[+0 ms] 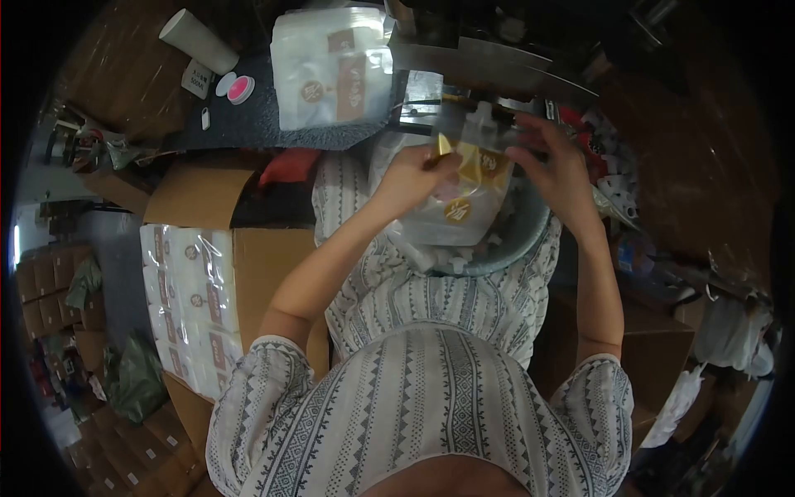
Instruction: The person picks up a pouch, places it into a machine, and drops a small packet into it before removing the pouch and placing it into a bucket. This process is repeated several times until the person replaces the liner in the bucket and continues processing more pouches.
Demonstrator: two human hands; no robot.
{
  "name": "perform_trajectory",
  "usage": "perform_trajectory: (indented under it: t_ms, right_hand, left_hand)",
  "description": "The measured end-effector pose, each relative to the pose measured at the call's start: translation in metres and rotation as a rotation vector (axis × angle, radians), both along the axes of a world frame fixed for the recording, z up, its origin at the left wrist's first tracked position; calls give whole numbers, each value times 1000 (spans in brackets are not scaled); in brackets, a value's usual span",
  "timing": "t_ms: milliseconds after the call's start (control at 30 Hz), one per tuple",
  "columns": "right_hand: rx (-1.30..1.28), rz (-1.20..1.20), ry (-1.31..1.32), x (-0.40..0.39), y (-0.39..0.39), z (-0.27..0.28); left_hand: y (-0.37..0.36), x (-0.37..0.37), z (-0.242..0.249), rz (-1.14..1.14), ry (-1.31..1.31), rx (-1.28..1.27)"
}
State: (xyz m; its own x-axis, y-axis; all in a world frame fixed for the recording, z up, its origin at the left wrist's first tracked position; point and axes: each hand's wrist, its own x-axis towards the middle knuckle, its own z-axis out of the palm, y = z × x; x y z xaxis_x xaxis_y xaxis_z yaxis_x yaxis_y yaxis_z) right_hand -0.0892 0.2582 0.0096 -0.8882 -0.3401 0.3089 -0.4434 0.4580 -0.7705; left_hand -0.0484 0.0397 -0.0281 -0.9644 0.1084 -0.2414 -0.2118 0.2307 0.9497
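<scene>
My left hand (418, 178) is closed on the left edge of a clear plastic spout pouch (489, 203) with gold and white print. A shiny gold piece shows at my left fingertips; I cannot make out what it is. To the right of the pouch, my right hand (555, 166) is raised with its fingers apart, close to the pouch's upper right side. Below the pouch a grey-green basin (530, 240) rests on my lap, with small white pieces (460, 263) in it. The pouch hides much of the basin.
A stack of flat printed pouches (331, 70) lies on a grey fuzzy cloth (273, 137). Nearby are a white cup (199, 41) and an open pink pot (240, 89). At left stands an open carton (277, 273) with packed pouches (190, 298). Another carton (638, 348) is at right.
</scene>
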Motion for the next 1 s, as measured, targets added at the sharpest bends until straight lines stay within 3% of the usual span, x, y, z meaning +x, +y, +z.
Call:
perform_trajectory:
  t_ms: [67, 133, 233, 333, 400, 433, 500, 533, 600, 633, 733, 800, 867, 933, 1000]
  right_hand:
    - [75, -15, -22, 2, 13, 4]
    - [149, -36, -50, 5, 22, 6]
    - [230, -81, -10, 11, 41, 9]
    - [420, -331, -53, -1, 60, 5]
    - [1008, -630, -93, -13, 78, -13]
    - [1007, -641, -96, -19, 86, -21]
    - [879, -526, -168, -27, 94, -34]
    - [876, -517, -167, -26, 91, -33]
    - [768, -520, -102, -28, 83, -23]
    - [758, -510, -99, -29, 79, -21]
    - [759, -494, -90, -32, 79, -27]
    - [640, -460, 99, -41, 81, -35]
    - [669, -446, 57, -40, 82, -32]
    - [699, -429, 12, -29, 73, -11]
    - [229, -291, -127, -10, 49, 19]
  left_hand:
    - [3, -18, -3, 7, -76, 77]
    - [10, -27, -1, 176, -202, 377]
    - [13, -25, -2, 183, -179, 390]
    - [7, -22, -2, 189, -176, 330]
    - [-19, -25, -5, 163, 138, 111]
    - [-40, -30, -9, 152, 139, 112]
    - [-75, -37, -27, 333, 810, -1078]
    - [-77, -29, -36, 337, 806, -1085]
    - [-74, -6, -49, 119, 638, -1347]
    - [-75, 0, -51, 150, 775, -1318]
    - [-93, 8, -46, 208, 710, -1249]
    - [-95, 12, -40, 241, 726, -1254]
    - [-97, 14, -30, 269, 748, -1258]
    - [-99, 20, -18, 247, 595, -1041]
    - [-83, 31, -8, 287, 642, -960]
